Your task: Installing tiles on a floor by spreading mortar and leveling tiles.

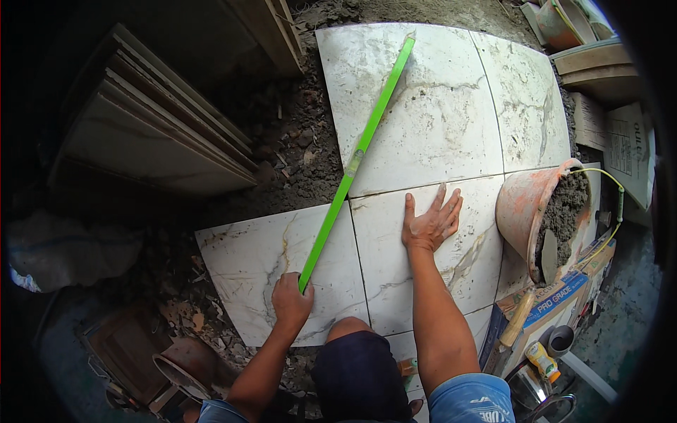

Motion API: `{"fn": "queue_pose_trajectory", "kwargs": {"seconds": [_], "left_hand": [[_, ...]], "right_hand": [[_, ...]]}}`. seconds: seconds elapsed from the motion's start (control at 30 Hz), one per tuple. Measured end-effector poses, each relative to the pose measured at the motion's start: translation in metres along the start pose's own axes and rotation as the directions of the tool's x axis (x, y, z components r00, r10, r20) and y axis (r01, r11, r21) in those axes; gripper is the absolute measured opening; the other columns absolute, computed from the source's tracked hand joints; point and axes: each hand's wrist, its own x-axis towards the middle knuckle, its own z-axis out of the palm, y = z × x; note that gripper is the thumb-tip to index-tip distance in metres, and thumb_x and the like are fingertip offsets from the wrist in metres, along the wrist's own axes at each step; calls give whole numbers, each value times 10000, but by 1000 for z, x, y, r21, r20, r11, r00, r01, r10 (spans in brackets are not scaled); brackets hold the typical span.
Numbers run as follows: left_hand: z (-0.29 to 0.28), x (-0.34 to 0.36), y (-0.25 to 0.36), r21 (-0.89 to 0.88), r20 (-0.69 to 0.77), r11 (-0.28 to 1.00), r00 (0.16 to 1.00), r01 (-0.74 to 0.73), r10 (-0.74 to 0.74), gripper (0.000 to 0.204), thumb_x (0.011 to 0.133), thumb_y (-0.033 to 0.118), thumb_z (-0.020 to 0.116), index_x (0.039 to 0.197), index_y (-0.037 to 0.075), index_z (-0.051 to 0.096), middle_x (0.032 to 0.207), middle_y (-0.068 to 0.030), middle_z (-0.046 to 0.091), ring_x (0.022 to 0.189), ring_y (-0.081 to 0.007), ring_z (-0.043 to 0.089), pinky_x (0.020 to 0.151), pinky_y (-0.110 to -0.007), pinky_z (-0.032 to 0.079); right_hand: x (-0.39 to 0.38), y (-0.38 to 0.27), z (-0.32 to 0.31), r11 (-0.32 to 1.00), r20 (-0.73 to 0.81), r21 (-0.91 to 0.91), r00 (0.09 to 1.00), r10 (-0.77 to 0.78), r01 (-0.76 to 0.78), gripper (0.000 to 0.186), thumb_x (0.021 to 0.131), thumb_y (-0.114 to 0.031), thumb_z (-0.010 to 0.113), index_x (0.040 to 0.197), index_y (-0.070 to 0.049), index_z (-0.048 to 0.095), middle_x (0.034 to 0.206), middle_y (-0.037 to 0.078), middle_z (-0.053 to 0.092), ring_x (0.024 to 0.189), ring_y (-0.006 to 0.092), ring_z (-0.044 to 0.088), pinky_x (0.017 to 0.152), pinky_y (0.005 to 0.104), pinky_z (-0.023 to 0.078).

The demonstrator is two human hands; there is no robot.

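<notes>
My left hand [291, 299] is closed around the near end of a long green spirit level [374, 116]. The level lies slantwise over white marble-look floor tiles [451, 137], its far end near the back edge of the far tile. With fingers spread, my right hand [431, 220] rests flat on the middle tile [395, 254], close to the joint with the tile behind it. Beneath my left hand is the left tile [243, 257], which has yellowish veins. Grey smears mark the far tiles.
A bucket [518, 211] of grey mortar stands on the right, a trowel [522, 314] at its near rim. Cardboard boxes [557, 299] and a small yellow bottle [541, 358] lie closer. Tiles lean in a stack [151, 134] at left, beside rubble [296, 166]. Another bucket [190, 366] sits lower left.
</notes>
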Motion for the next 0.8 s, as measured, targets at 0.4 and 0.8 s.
{"fn": "queue_pose_trajectory", "kwargs": {"seconds": [0.4,0.8], "left_hand": [[-1,-3,0,-11,8,1000,1000,22,-22,297,752,159,741,970,36,582,890,-173,610,832,-383,605,723,-488,482],[-2,47,36,-17,-9,997,997,-74,74,239,817,150,697,961,23,555,941,-199,574,931,-401,558,783,-488,457]], "right_hand": [[0,0,-1,1000,9,7,1000,0,0,882,884,-685,474,1536,-135,252,1599,172,141,1478,329,92,1140,500,133],[0,-3,-4,999,-30,34,999,14,-13,874,881,-687,471,1524,-127,283,1591,166,173,1480,307,104,1145,486,127]]}}
